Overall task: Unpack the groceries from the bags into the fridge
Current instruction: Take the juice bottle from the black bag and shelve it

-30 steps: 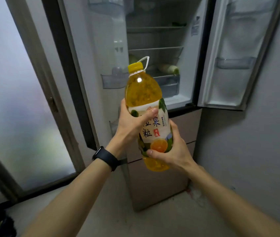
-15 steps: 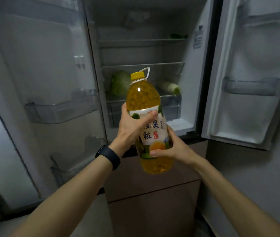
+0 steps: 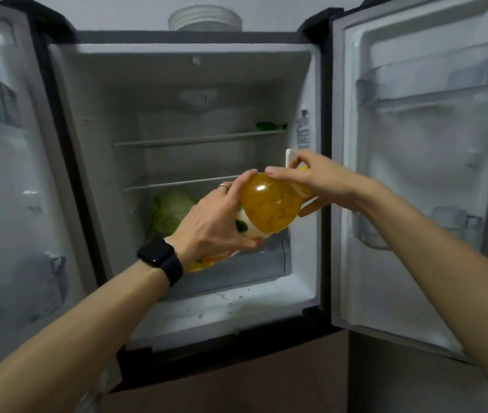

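Note:
A large orange juice bottle with a white label is tilted, its neck pointing up and to the right, in front of the open fridge. My left hand, with a black watch on the wrist, grips the bottle's labelled body. My right hand holds the top end by the yellow cap and white carry handle. The bottle hangs level with the gap under the second shelf, just in front of the clear drawer.
A green cabbage lies under the lower shelf at the left. A dark green item sits on the upper shelf at the right. Both fridge doors stand open, with door bins on the right door. White bowls are stacked on top.
The bottle went from upright to tilted with its neck to the right and moved up toward the fridge. My right hand shifted from the bottle's bottom to its cap. The view rose and came closer.

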Tool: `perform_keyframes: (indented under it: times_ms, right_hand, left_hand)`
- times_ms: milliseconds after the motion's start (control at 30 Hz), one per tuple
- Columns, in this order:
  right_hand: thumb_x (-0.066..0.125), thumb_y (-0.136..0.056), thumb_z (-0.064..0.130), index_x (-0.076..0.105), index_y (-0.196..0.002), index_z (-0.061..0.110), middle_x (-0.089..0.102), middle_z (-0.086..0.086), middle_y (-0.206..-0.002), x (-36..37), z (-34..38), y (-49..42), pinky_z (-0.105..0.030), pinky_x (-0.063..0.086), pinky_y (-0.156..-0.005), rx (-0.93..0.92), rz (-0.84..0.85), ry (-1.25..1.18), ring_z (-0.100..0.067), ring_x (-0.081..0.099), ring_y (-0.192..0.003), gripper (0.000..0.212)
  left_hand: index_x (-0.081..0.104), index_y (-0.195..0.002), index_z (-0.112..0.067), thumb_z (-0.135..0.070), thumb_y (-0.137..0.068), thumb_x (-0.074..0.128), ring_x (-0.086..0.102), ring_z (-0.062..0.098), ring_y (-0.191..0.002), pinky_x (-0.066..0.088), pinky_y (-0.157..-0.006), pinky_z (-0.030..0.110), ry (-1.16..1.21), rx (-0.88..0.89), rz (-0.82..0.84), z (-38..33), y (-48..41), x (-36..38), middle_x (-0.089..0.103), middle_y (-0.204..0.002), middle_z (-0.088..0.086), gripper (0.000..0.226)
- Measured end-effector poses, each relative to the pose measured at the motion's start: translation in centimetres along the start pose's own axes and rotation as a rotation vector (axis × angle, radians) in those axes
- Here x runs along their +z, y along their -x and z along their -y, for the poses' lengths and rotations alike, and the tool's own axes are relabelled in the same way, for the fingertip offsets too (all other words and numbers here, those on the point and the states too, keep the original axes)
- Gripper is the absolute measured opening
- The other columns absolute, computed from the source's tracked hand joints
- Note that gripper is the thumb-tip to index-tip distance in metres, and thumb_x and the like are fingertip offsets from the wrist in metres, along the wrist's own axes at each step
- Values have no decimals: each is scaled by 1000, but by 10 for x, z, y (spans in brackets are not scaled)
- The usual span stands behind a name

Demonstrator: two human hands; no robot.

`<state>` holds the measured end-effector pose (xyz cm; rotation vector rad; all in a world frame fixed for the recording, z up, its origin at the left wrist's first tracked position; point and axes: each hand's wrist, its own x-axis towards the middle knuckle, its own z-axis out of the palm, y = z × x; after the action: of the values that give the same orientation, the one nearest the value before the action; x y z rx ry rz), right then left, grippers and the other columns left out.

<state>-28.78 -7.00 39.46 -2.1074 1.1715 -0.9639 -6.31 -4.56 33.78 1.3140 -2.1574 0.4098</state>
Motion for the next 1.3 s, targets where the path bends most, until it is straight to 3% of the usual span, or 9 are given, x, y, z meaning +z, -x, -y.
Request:
perform_keyframes:
  times_ms: [233,400,500,634,734,967,1067,1167,1300]
  right_hand:
    - [59,-80,75,44,-126,12,63,-8,-103,-11,-28,-26,-29,59,-56,76,-330,-139,-22,75,-67,79]
    - [69,-84,59,40,-92,25,62,-9,-101,11,-45,-46,-41,64,-66,85,-601,-384,-23,74,-61,46]
    - [70,-85,54,42,-96,25,61,-4,-102,17,-49,-60,-30,60,-53,45,-721,-278,-20,73,-61,42]
    - [64,-79,64,41,-99,29,60,1,-101,21,-64,-82,-42,61,-63,35,-799,-49,-24,71,-76,47]
    - [66,-81,59,40,-105,27,57,2,-104,25,-69,-102,-36,58,-61,37,-818,5,-22,68,-81,48]
    - [63,-92,51,34,-129,17,48,-10,-124,49,-78,-158,-18,33,-55,27,-838,197,-15,46,-86,58]
    - [60,-93,52,34,-129,19,47,-9,-126,55,-79,-184,-11,25,-53,38,-878,142,-13,43,-88,55]
    - [63,-93,44,37,-125,24,52,-3,-120,65,-89,-204,-10,29,-58,-7,-919,-39,-8,47,-87,46]
    - [65,-94,34,42,-133,32,52,9,-117,88,-104,-231,-11,45,-68,-91,-979,-329,-3,56,-96,45]
  left_hand:
    - [10,-157,-27,-70,-66,78,51,37,-126,47,-99,50,-361,249,-69,26,-91,0,44,-147,16,122]
    - [15,-156,-20,-63,-73,77,43,40,-134,40,-108,56,-450,462,-155,59,-139,21,41,-150,20,112]
    - [13,-155,-20,-55,-72,82,42,43,-135,38,-107,62,-336,474,-221,78,-159,45,40,-150,23,113]
    - [13,-154,-20,-47,-74,83,37,43,-139,34,-109,67,-278,500,-281,100,-185,74,37,-152,21,110]
    - [16,-154,-18,-43,-71,88,36,38,-141,37,-110,60,-232,516,-311,115,-204,88,36,-155,18,112]
    - [14,-155,-34,-58,-71,80,45,37,-128,45,-99,53,-236,209,-288,141,-230,126,33,-154,12,109]
    - [15,-149,-51,-37,-78,80,49,39,-127,48,-99,49,182,40,-169,141,-239,131,26,-155,9,97]
    - [27,-145,-55,-36,-85,66,48,30,-129,43,-107,43,494,-39,-92,150,-248,126,39,-150,7,74]
    - [30,-152,-43,-46,-103,41,47,21,-128,37,-92,22,630,-177,-2,161,-258,123,47,-145,1,50]
